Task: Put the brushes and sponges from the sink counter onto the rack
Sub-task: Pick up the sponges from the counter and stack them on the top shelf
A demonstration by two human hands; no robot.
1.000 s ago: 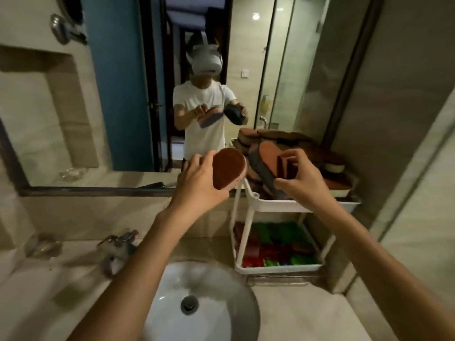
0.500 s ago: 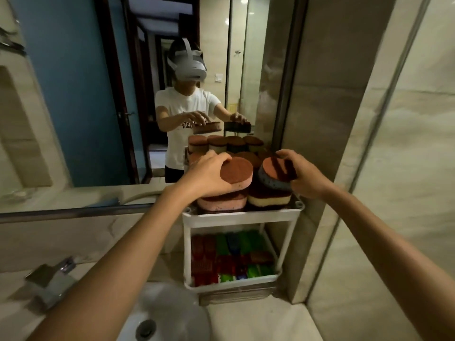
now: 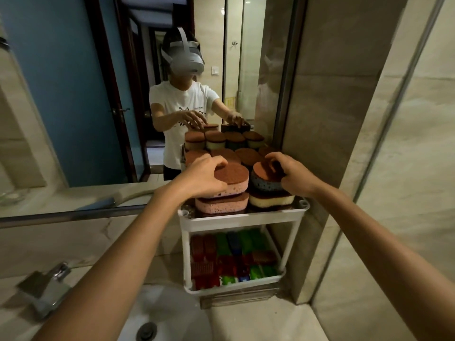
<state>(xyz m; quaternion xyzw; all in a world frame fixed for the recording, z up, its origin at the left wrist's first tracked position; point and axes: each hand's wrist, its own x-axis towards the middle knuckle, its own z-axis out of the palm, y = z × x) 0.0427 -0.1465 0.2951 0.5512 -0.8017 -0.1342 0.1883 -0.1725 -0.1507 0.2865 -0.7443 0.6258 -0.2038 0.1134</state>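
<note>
On the white rack's point(image 3: 236, 219) top shelf, at the far right of the worktop point(image 3: 258, 321), the left hand point(image 3: 202, 177) has its grip closed on a pink sponge point(image 3: 232, 179) lying atop another pink one. Just right of it, the right hand point(image 3: 293, 175) grips a dark grey sponge point(image 3: 264, 182) stacked on a yellow sponge point(image 3: 270, 200). Coloured brushes point(image 3: 234, 257) fill the lower shelf.

Rack point(image 3: 242, 219) top tier packed w/ sponges point(image 3: 222, 204), stacked two high at front; no bare spot. Mirror point(image 3: 73, 94) right behind, wall point(image 3: 332, 119) tight on right. Open approach from front & left, over sink point(image 3: 172, 316). Lower tier point(image 3: 236, 286) also full.
</note>
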